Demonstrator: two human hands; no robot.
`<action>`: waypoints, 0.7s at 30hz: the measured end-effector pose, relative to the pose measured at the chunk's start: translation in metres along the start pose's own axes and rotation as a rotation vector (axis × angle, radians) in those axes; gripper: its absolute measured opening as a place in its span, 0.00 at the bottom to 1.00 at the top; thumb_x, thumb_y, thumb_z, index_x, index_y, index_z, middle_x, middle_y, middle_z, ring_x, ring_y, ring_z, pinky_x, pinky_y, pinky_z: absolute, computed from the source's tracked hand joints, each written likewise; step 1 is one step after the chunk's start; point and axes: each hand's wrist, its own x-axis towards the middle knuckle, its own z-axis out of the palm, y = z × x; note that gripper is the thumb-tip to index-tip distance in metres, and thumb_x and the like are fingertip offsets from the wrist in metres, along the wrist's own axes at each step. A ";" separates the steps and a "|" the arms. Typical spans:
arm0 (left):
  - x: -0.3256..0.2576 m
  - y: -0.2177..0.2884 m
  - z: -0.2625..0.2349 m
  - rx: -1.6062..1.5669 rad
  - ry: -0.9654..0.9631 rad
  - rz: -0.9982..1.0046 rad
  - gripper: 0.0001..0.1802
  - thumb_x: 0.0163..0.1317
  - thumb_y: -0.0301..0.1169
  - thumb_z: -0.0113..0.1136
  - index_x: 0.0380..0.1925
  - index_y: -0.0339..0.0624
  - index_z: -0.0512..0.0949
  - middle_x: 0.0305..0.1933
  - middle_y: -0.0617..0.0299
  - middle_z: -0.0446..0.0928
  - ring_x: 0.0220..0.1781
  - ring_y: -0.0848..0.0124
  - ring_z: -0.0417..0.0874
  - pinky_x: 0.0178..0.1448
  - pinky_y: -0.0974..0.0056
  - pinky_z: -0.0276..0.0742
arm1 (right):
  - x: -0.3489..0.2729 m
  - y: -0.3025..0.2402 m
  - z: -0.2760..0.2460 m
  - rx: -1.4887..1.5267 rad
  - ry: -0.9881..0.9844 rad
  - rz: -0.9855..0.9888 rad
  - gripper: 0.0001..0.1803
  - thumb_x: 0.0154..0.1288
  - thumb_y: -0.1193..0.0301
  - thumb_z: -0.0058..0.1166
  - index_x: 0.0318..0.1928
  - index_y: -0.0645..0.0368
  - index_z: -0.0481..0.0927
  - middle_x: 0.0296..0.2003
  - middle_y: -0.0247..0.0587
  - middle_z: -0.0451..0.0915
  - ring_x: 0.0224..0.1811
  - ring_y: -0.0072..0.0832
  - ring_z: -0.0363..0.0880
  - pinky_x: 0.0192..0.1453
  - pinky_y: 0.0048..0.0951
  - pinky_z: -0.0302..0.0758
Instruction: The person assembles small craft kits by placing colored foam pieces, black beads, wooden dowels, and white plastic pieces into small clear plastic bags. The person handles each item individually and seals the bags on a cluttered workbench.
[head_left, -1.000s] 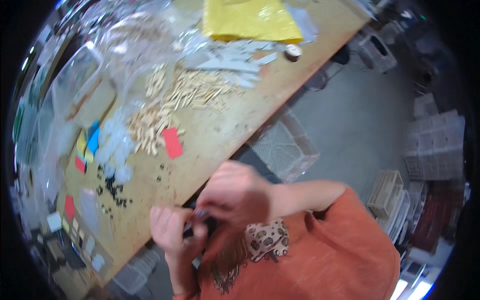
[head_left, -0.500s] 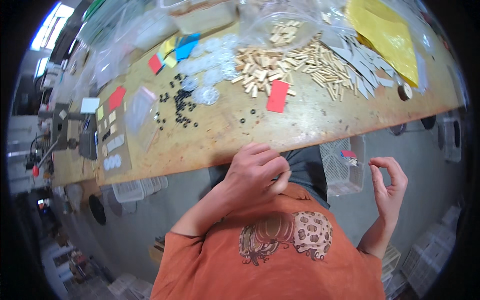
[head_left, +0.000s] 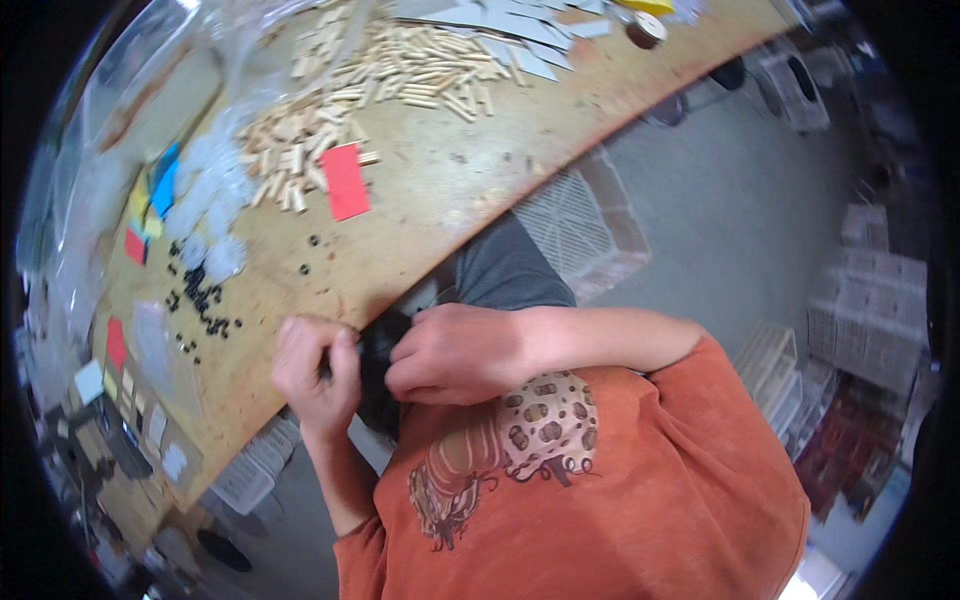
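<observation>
My left hand (head_left: 318,368) is closed just off the table's front edge, with fingers curled and thumb against them. Whatever it may hold is hidden. Beside it on the right, my right hand (head_left: 452,355) is closed too, its back up and its fingertips out of sight. A narrow gap parts the two hands in front of my orange shirt (head_left: 620,470). On the table, closest to my left hand, lie two small black rings (head_left: 305,269). A red card (head_left: 345,181) rests farther back, against a heap of short wooden pieces (head_left: 290,150).
Thin wooden sticks (head_left: 430,65) and grey flat pieces (head_left: 525,25) lie at the back. Black rings (head_left: 200,300) and clear plastic discs (head_left: 205,190) are at the left. A white crate (head_left: 585,225) stands below the table edge; stacked crates (head_left: 870,310) are at the right.
My view has swung to the right. My right hand, apart with thumb and finger curved toward each other before, has come in beside my left. The red-and-pale bundle in the crate no longer shows.
</observation>
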 end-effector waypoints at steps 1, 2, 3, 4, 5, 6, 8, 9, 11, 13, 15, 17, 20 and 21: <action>-0.001 -0.001 0.002 -0.051 0.002 -0.029 0.06 0.58 0.18 0.61 0.25 0.37 0.76 0.25 0.57 0.78 0.28 0.62 0.76 0.37 0.61 0.71 | 0.001 0.001 0.002 0.023 0.002 0.023 0.07 0.65 0.68 0.59 0.34 0.56 0.77 0.29 0.41 0.79 0.34 0.44 0.81 0.42 0.44 0.76; -0.001 -0.001 0.001 -0.063 -0.001 -0.044 0.06 0.59 0.19 0.61 0.25 0.37 0.76 0.25 0.57 0.78 0.28 0.62 0.76 0.37 0.61 0.71 | 0.006 0.004 0.005 0.049 -0.003 0.029 0.06 0.65 0.68 0.58 0.34 0.57 0.77 0.29 0.42 0.80 0.34 0.45 0.82 0.42 0.44 0.77; -0.001 -0.002 0.002 -0.075 -0.004 -0.061 0.06 0.61 0.20 0.60 0.25 0.37 0.77 0.25 0.57 0.78 0.28 0.63 0.76 0.37 0.61 0.70 | 0.009 0.005 0.007 0.076 -0.009 0.035 0.06 0.65 0.69 0.58 0.34 0.57 0.78 0.29 0.42 0.80 0.34 0.45 0.82 0.42 0.44 0.77; 0.000 -0.002 0.005 -0.097 -0.005 -0.068 0.06 0.61 0.20 0.60 0.25 0.37 0.77 0.25 0.57 0.78 0.29 0.63 0.76 0.37 0.62 0.70 | 0.009 0.005 0.008 0.115 -0.014 0.066 0.06 0.65 0.69 0.57 0.34 0.58 0.79 0.31 0.43 0.82 0.36 0.46 0.83 0.41 0.44 0.78; 0.001 -0.002 0.005 -0.109 0.001 -0.077 0.06 0.62 0.21 0.60 0.25 0.37 0.77 0.25 0.57 0.78 0.29 0.63 0.76 0.37 0.62 0.70 | 0.011 0.005 0.009 0.126 -0.028 0.080 0.06 0.65 0.69 0.58 0.34 0.58 0.79 0.31 0.43 0.82 0.36 0.46 0.83 0.41 0.44 0.78; 0.001 -0.002 0.005 -0.120 0.007 -0.087 0.07 0.63 0.21 0.60 0.25 0.37 0.77 0.25 0.57 0.78 0.29 0.63 0.76 0.38 0.62 0.70 | 0.012 0.004 0.009 0.138 -0.043 0.095 0.06 0.66 0.69 0.58 0.34 0.58 0.80 0.31 0.44 0.82 0.36 0.46 0.83 0.41 0.44 0.78; 0.000 -0.003 0.004 -0.173 0.014 -0.132 0.07 0.64 0.21 0.60 0.26 0.37 0.77 0.25 0.58 0.78 0.29 0.64 0.76 0.38 0.63 0.70 | 0.013 0.004 0.009 0.174 -0.062 0.111 0.06 0.66 0.68 0.58 0.35 0.58 0.81 0.31 0.44 0.83 0.37 0.45 0.84 0.41 0.43 0.79; -0.001 -0.004 0.003 -0.197 0.018 -0.156 0.07 0.64 0.21 0.60 0.26 0.37 0.77 0.25 0.58 0.78 0.29 0.64 0.75 0.38 0.63 0.70 | 0.014 0.003 0.006 0.200 -0.066 0.113 0.06 0.66 0.68 0.58 0.36 0.58 0.81 0.32 0.45 0.83 0.37 0.45 0.84 0.41 0.42 0.79; -0.002 -0.004 0.002 -0.266 0.049 -0.159 0.06 0.65 0.22 0.60 0.27 0.37 0.78 0.26 0.58 0.79 0.29 0.65 0.76 0.38 0.64 0.71 | 0.016 -0.006 -0.006 0.316 -0.094 0.150 0.07 0.67 0.68 0.59 0.37 0.58 0.82 0.34 0.45 0.84 0.37 0.45 0.84 0.41 0.41 0.79; -0.006 -0.007 0.000 -0.282 0.084 -0.143 0.05 0.65 0.22 0.61 0.28 0.37 0.80 0.27 0.59 0.79 0.29 0.66 0.76 0.37 0.64 0.71 | 0.025 -0.032 -0.033 0.498 -0.168 0.203 0.07 0.69 0.68 0.59 0.39 0.58 0.83 0.36 0.45 0.85 0.37 0.45 0.84 0.42 0.40 0.80; -0.009 -0.014 0.000 -0.227 0.117 -0.109 0.04 0.65 0.21 0.62 0.30 0.37 0.81 0.27 0.60 0.79 0.29 0.67 0.76 0.37 0.64 0.71 | 0.029 -0.060 -0.039 0.631 0.099 -0.027 0.11 0.64 0.68 0.61 0.37 0.64 0.83 0.27 0.49 0.83 0.31 0.41 0.84 0.37 0.32 0.80; -0.008 -0.009 0.004 -0.462 0.154 -0.263 0.03 0.62 0.18 0.65 0.33 0.37 0.83 0.28 0.61 0.80 0.30 0.68 0.78 0.36 0.65 0.72 | 0.042 -0.100 -0.035 0.596 0.311 -0.073 0.08 0.59 0.70 0.65 0.32 0.62 0.85 0.24 0.44 0.82 0.27 0.35 0.82 0.32 0.28 0.77; -0.007 0.000 -0.012 -0.443 0.219 -0.181 0.07 0.58 0.16 0.68 0.36 0.36 0.84 0.28 0.62 0.80 0.30 0.69 0.79 0.35 0.67 0.72 | 0.047 -0.156 -0.034 0.582 0.610 -0.107 0.05 0.52 0.73 0.72 0.25 0.59 0.88 0.21 0.37 0.80 0.21 0.26 0.78 0.24 0.22 0.73; -0.006 0.005 -0.019 -0.418 0.231 -0.122 0.08 0.57 0.16 0.69 0.36 0.37 0.84 0.27 0.62 0.79 0.30 0.69 0.79 0.35 0.68 0.72 | 0.053 -0.152 -0.032 0.673 0.612 -0.218 0.06 0.56 0.75 0.70 0.28 0.65 0.87 0.23 0.44 0.82 0.21 0.28 0.80 0.22 0.23 0.74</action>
